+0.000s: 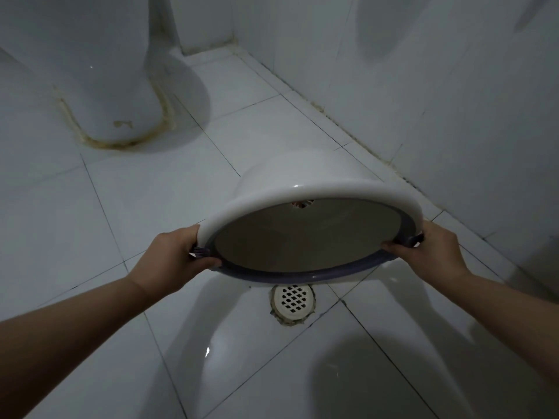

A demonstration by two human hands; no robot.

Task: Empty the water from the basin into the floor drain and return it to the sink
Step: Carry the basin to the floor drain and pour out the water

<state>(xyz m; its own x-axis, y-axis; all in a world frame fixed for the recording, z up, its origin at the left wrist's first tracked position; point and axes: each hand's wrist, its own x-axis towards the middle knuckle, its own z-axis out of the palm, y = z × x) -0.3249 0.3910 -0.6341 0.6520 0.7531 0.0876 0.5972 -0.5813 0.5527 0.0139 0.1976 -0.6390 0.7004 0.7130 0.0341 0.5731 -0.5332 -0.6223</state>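
Note:
A round white basin [305,173] with a blue-grey rim is tipped steeply, its mouth facing me and its low edge just above the floor drain [292,299]. My left hand [172,258] grips the rim on the left side. My right hand [432,252] grips the rim on the right side. The inside of the basin looks grey and bare; I see no water in it. The drain is a white round grate set in the tiled floor, partly covered by the basin's lower rim. The tiles around the drain shine wet. The sink is out of view.
A white toilet base [112,86] with stained sealant stands at the back left. A tiled wall [438,86] runs along the right, meeting the floor close behind the basin. White floor tiles [136,192] spread to the left and front.

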